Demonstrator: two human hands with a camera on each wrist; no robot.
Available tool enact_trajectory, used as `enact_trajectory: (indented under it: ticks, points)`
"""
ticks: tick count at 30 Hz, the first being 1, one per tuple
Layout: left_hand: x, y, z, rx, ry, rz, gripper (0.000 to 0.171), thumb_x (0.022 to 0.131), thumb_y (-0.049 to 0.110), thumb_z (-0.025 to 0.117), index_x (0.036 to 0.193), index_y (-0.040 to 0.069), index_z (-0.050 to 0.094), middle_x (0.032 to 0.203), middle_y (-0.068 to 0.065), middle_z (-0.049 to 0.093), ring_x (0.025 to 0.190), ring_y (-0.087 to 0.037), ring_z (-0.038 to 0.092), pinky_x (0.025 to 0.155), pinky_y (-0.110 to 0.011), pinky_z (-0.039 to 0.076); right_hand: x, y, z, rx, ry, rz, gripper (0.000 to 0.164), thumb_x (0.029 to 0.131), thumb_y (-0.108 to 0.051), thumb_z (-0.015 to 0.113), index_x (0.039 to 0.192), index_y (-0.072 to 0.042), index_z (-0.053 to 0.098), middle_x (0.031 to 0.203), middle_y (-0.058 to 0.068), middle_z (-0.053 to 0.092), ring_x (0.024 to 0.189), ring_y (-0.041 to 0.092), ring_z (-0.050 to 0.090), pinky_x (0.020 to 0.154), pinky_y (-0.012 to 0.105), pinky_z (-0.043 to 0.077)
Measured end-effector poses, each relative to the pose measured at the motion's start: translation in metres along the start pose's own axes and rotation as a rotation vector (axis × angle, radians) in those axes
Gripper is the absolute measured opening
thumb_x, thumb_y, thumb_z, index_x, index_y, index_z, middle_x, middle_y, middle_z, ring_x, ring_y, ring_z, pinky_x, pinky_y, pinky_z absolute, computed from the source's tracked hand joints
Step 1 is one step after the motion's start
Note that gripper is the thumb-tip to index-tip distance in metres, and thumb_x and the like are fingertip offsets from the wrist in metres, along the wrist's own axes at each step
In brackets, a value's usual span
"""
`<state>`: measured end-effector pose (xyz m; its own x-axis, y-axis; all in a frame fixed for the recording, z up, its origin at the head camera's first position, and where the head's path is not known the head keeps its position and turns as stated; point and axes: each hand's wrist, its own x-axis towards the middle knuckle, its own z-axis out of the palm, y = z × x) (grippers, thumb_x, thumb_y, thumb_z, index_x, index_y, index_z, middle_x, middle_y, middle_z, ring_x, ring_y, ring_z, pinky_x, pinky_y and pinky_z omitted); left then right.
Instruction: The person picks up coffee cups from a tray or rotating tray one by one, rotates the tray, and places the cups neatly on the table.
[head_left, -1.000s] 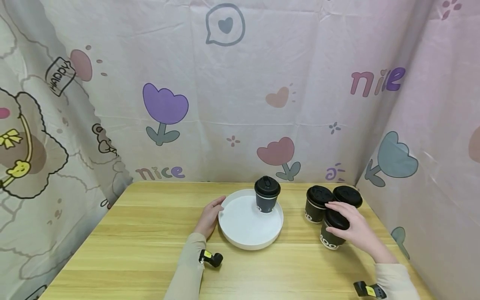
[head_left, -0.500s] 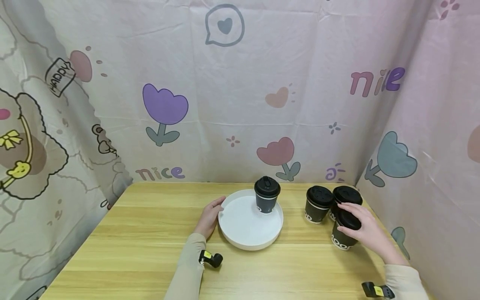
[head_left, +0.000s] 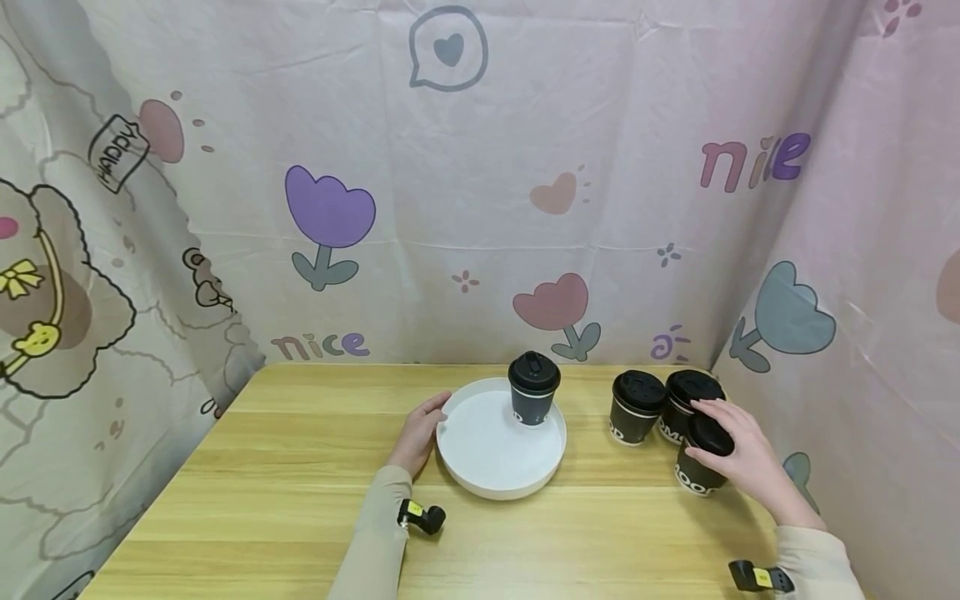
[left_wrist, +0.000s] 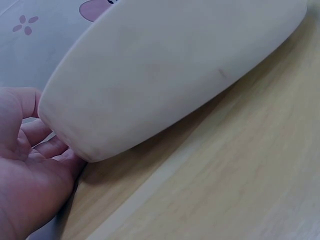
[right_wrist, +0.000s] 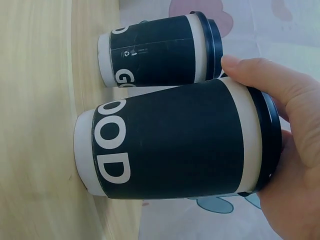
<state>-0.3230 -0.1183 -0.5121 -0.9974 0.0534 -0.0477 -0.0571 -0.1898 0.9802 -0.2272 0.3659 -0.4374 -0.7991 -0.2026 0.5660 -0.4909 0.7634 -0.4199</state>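
My right hand grips a black lidded paper coffee cup near its lid, with fingers and thumb around the top. In the right wrist view this cup shows white lettering and a pale bottom band, and its base is at the tabletop. My left hand holds the left edge of a round white tray. In the left wrist view the thumb lies at the rim of the tray and the other fingers touch its side. Another lidded cup stands upright on the tray's back right.
Two more lidded cups, a left one and a right one, stand just behind the gripped cup, close together. The wooden table ends at a printed curtain behind and at both sides.
My right hand has moved right with the gripped cup, away from the left cup of the group and in front of the right one. The left hand and tray have stayed put.
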Motion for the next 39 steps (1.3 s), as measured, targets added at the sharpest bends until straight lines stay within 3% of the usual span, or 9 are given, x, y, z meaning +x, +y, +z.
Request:
enact_trajectory:
  ticks: [3, 6, 12, 19, 25, 32, 34, 36, 39]
  points:
    - [0.000, -0.001, 0.000, -0.003, -0.003, 0.002, 0.057, 0.088, -0.005, 0.043, 0.145, -0.005, 0.039, 0.155, -0.023, 0.033, 0.146, -0.034, 0.029, 0.121, -0.046, 0.026, -0.001, 0.000, 0.000, -0.010, 0.008, -0.007, 0.069, 0.068, -0.011, 0.084, 0.131, -0.003, 0.056, 0.133, 0.030, 0.050, 0.122, 0.054, 0.037, 0.117, 0.056, 0.021]
    - [-0.001, 0.000, 0.000, 0.001, 0.004, 0.002, 0.057, 0.088, -0.005, 0.043, 0.145, -0.005, 0.039, 0.155, -0.023, 0.034, 0.145, -0.035, 0.030, 0.121, -0.046, 0.027, 0.000, 0.000, -0.001, -0.011, 0.005, -0.008, 0.070, 0.068, -0.011, 0.084, 0.132, -0.003, 0.056, 0.134, 0.029, 0.050, 0.124, 0.054, 0.036, 0.118, 0.055, 0.019]
    - [0.000, -0.001, -0.001, 0.008, -0.001, 0.007, 0.057, 0.088, -0.005, 0.043, 0.145, -0.006, 0.038, 0.155, -0.024, 0.033, 0.145, -0.037, 0.030, 0.121, -0.047, 0.027, 0.003, -0.001, -0.004, -0.004, 0.001, 0.004, 0.072, 0.070, -0.014, 0.084, 0.135, -0.005, 0.054, 0.137, 0.031, 0.046, 0.132, 0.054, 0.030, 0.110, 0.072, 0.018]
    - [0.000, -0.001, -0.001, 0.009, -0.004, 0.004, 0.057, 0.088, -0.006, 0.043, 0.145, -0.005, 0.039, 0.155, -0.023, 0.033, 0.145, -0.035, 0.030, 0.120, -0.046, 0.027, 0.012, -0.017, -0.012, -0.017, 0.076, -0.044, 0.070, 0.071, -0.013, 0.083, 0.135, -0.007, 0.055, 0.138, 0.027, 0.047, 0.146, 0.026, 0.023, 0.114, 0.067, 0.018]
    - [-0.001, 0.000, 0.000, 0.012, -0.003, 0.009, 0.057, 0.088, -0.005, 0.043, 0.145, -0.006, 0.038, 0.155, -0.024, 0.033, 0.145, -0.037, 0.030, 0.120, -0.047, 0.028, 0.024, -0.042, -0.010, 0.004, 0.115, -0.015, 0.066, 0.077, -0.014, 0.079, 0.138, -0.011, 0.054, 0.144, 0.021, 0.046, 0.143, 0.032, 0.029, 0.108, 0.072, 0.023]
    - [0.003, -0.002, -0.001, -0.006, 0.016, -0.005, 0.058, 0.087, -0.006, 0.044, 0.145, -0.004, 0.040, 0.154, -0.022, 0.036, 0.145, -0.034, 0.032, 0.120, -0.045, 0.028, 0.040, -0.065, 0.010, 0.068, 0.190, 0.012, 0.064, 0.081, -0.014, 0.076, 0.141, -0.018, 0.052, 0.146, 0.015, 0.047, 0.140, 0.009, 0.033, 0.101, 0.070, 0.034]
    - [0.003, -0.002, -0.001, -0.005, 0.020, -0.005, 0.057, 0.087, -0.006, 0.044, 0.145, -0.004, 0.041, 0.154, -0.021, 0.036, 0.145, -0.034, 0.032, 0.120, -0.045, 0.028, 0.045, -0.071, 0.017, 0.091, 0.205, 0.026, 0.065, 0.084, -0.015, 0.074, 0.143, -0.021, 0.050, 0.147, 0.013, 0.046, 0.139, 0.011, 0.036, 0.105, 0.065, 0.035]
    - [0.003, -0.002, -0.001, -0.004, 0.022, -0.005, 0.057, 0.087, -0.005, 0.045, 0.144, -0.003, 0.041, 0.154, -0.021, 0.036, 0.145, -0.033, 0.032, 0.120, -0.044, 0.028, 0.051, -0.077, 0.025, 0.114, 0.225, 0.033, 0.063, 0.085, -0.015, 0.073, 0.143, -0.023, 0.049, 0.146, 0.012, 0.048, 0.134, 0.013, 0.041, 0.112, 0.047, 0.037]
    - [0.003, -0.002, -0.001, -0.004, 0.020, -0.004, 0.057, 0.087, -0.005, 0.045, 0.144, -0.004, 0.041, 0.155, -0.021, 0.036, 0.145, -0.033, 0.032, 0.120, -0.044, 0.028, 0.059, -0.085, 0.041, 0.164, 0.266, 0.012, 0.060, 0.086, -0.011, 0.072, 0.142, -0.019, 0.051, 0.142, 0.014, 0.051, 0.128, 0.012, 0.047, 0.110, 0.016, 0.036]
